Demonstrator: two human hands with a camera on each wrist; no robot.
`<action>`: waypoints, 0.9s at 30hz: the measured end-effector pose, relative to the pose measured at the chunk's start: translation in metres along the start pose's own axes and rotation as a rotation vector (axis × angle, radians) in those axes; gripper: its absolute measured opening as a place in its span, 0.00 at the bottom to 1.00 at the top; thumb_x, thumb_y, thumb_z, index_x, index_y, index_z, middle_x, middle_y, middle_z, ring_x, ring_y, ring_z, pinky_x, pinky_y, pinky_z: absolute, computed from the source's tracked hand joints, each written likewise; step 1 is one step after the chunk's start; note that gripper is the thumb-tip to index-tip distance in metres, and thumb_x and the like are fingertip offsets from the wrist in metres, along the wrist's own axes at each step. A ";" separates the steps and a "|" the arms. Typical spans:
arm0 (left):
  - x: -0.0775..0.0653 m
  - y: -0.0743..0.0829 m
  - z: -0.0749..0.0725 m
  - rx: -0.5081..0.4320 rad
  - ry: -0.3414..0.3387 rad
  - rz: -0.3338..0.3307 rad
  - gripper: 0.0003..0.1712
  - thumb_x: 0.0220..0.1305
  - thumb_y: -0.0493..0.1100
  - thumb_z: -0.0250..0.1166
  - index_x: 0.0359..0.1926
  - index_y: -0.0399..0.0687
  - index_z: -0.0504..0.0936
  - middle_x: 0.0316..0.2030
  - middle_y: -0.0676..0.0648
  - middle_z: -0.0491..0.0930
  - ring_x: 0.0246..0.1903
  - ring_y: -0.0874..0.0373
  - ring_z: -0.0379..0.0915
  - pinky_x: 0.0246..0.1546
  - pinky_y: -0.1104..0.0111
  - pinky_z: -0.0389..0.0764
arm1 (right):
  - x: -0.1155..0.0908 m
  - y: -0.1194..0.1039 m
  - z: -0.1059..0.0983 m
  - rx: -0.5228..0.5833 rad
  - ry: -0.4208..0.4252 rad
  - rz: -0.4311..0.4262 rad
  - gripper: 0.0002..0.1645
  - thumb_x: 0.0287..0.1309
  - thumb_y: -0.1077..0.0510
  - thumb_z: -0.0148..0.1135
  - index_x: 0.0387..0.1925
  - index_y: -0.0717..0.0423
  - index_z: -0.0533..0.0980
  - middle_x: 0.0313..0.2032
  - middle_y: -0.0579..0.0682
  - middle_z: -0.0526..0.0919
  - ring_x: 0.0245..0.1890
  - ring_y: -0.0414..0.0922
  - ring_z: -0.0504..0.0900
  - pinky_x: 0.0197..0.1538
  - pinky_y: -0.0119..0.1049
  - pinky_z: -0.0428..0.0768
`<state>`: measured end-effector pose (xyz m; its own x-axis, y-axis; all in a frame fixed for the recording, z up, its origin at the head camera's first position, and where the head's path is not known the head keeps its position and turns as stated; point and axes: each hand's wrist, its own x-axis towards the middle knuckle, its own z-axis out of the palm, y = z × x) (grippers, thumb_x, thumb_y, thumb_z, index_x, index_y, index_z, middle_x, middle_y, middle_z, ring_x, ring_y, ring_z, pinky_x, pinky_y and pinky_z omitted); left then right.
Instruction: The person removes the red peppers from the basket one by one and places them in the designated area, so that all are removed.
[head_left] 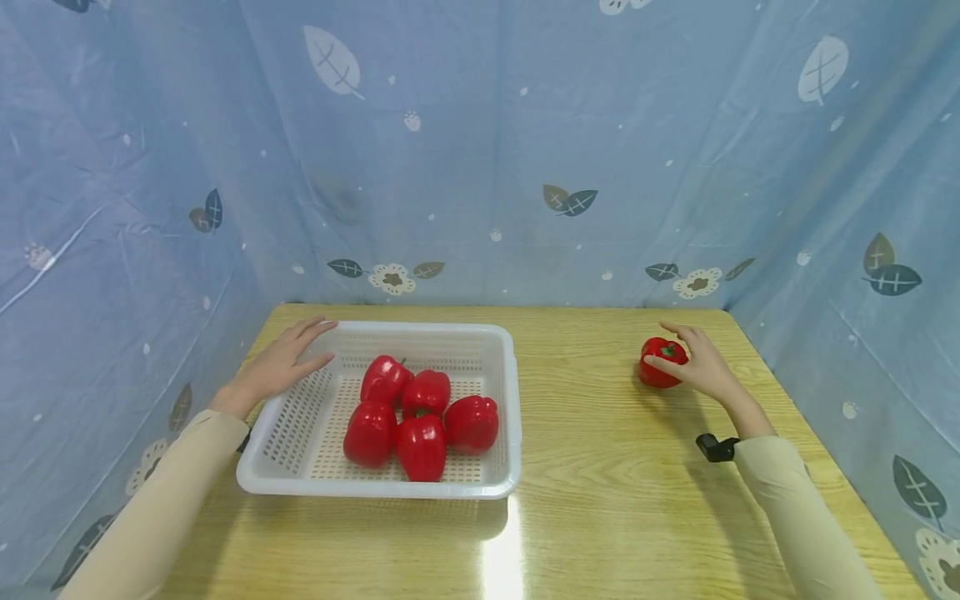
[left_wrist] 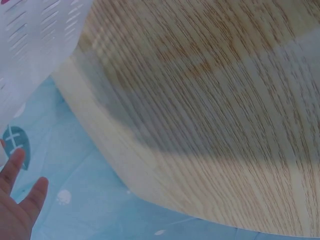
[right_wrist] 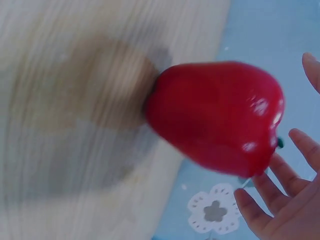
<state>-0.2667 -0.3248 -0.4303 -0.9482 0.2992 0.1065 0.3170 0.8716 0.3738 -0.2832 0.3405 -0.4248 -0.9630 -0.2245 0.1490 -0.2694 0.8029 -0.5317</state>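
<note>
A lone red bell pepper [head_left: 654, 375] with a green stem stands on the table at the right. My right hand [head_left: 705, 367] is right beside it, thumb and fingers spread on either side of its top. The right wrist view shows this pepper [right_wrist: 215, 115] large, the fingertips near its stem end and not curled round it. At the left, my left hand [head_left: 279, 367] hovers by the upper left rim of a white plastic basket [head_left: 375, 488], its fingers extended. Several red bell peppers [head_left: 422, 446] lie grouped inside the basket.
The wood-grain table [head_left: 592, 517] carries the basket on its left half. Blue curtain [head_left: 480, 150] with leaf and flower prints hangs behind and along both sides. A black wrist camera [head_left: 716, 448] sits at the right sleeve cuff, over the table.
</note>
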 end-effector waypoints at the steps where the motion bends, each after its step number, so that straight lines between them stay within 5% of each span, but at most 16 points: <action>1: 0.000 0.000 0.000 0.001 -0.001 0.000 0.36 0.64 0.60 0.53 0.70 0.59 0.55 0.70 0.41 0.50 0.68 0.37 0.45 0.59 0.34 0.52 | 0.002 -0.003 0.000 -0.003 -0.001 -0.001 0.47 0.54 0.43 0.63 0.67 0.60 0.57 0.63 0.69 0.58 0.62 0.66 0.56 0.56 0.68 0.59; 11: -0.001 0.000 0.000 -0.006 0.004 0.007 0.36 0.64 0.57 0.54 0.70 0.59 0.55 0.70 0.41 0.51 0.67 0.37 0.45 0.59 0.34 0.52 | 0.020 -0.034 0.005 -0.055 0.031 -0.145 0.44 0.53 0.45 0.65 0.66 0.59 0.60 0.62 0.67 0.62 0.61 0.66 0.58 0.57 0.67 0.59; 27: -0.001 0.002 -0.001 -0.018 0.002 0.001 0.35 0.64 0.58 0.54 0.70 0.59 0.56 0.70 0.42 0.50 0.68 0.38 0.45 0.59 0.34 0.53 | 0.037 -0.098 0.035 -0.030 -0.062 -0.322 0.42 0.52 0.41 0.64 0.66 0.47 0.61 0.58 0.54 0.68 0.58 0.55 0.68 0.56 0.57 0.69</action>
<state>-0.2648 -0.3237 -0.4293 -0.9481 0.2990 0.1085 0.3172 0.8641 0.3907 -0.2929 0.2341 -0.3964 -0.8268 -0.5020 0.2536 -0.5608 0.7010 -0.4406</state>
